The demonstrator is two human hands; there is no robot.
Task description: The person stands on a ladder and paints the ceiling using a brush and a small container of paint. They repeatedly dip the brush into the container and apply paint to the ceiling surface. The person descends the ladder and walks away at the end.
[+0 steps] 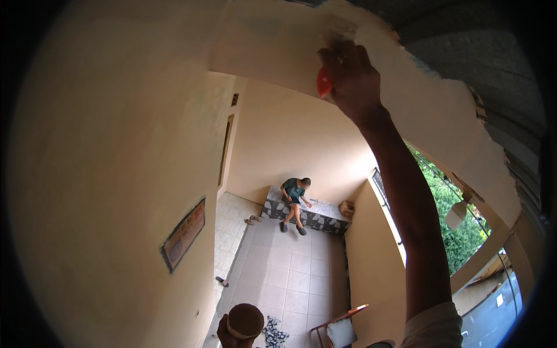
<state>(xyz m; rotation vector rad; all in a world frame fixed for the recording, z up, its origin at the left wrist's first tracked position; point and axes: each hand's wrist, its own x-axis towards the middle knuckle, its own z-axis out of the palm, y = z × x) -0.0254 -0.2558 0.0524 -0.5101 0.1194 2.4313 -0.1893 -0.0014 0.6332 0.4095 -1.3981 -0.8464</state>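
My right hand (354,81) is raised high at the end of an outstretched arm, fingers closed round a paintbrush with a red handle (324,83). Its wide, pale brush end (340,28) is blurred and lies against the beige wall band (267,40) just under the roof. Low in the picture, my left hand (225,335) grips a round cup (245,321) from its left side. The cup's mouth faces up, its inside looks brown, and I cannot make out what it contains.
Far below, a person (295,194) sits on a patterned bench (325,216) beside a brown box (346,209). A chair (341,330) and a patterned cloth (274,334) are on the tiled floor (290,272). Dark roof sheets (493,64) hang close at upper right.
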